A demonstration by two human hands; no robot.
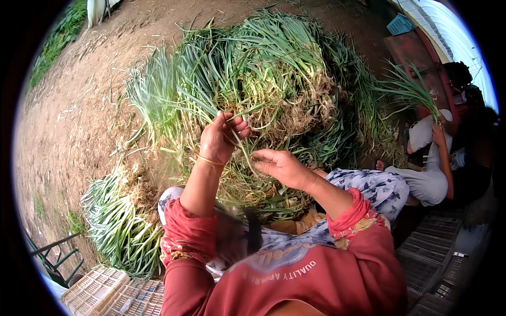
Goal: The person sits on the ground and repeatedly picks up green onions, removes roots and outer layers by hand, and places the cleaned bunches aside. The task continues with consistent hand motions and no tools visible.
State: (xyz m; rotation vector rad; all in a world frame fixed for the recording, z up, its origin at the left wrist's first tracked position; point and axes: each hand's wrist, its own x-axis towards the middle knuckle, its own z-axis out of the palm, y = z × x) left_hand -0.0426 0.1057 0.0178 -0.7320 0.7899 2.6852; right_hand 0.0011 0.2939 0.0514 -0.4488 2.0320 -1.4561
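My left hand (219, 136) holds the stalk of a green onion plant (244, 149), its leaves up and to the left and its root end down towards my right hand. Beside that lower end is my right hand (282, 168), thumb and fingers slightly apart; whether they touch the stalk I cannot tell. A big heap of green onions (253, 59) with brown roots lies on the ground in front of me. Loose stripped leaves and roots (261, 197) lie between my knees. A second pile of green onions (122, 225), with whiter stalks, lies at my left.
Plastic crates (97, 290) stand at the lower left, and stacked crates (427, 241) at the lower right. Another person (431, 158) sits at the right, holding a bunch of green onions (419, 91). A blue basket (400, 24) is at the upper right. Bare soil (79, 130) lies at the left.
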